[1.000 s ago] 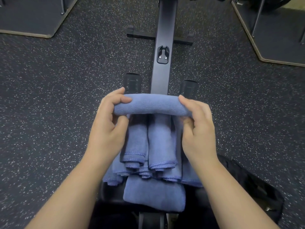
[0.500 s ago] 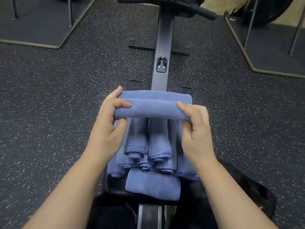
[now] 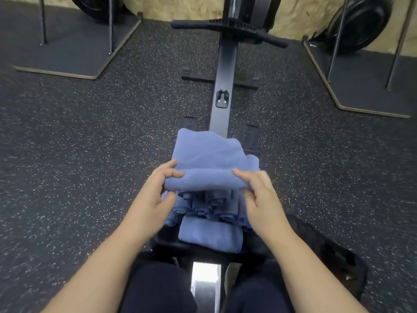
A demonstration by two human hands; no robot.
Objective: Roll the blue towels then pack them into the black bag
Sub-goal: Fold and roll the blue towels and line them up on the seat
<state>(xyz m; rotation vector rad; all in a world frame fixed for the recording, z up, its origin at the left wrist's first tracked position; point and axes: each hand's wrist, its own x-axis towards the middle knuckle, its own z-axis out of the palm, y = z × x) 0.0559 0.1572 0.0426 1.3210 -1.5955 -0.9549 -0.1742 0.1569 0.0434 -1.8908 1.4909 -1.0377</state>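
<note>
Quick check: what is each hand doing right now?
Left hand: pinching the left end of the half-rolled blue towel.
Right hand: pinching the towel's right end.

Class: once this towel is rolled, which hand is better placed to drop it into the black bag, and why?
Right. The black bag lies on the floor beside the right hand; the left hand would have to cross over. Both hands grip the towel.
</note>
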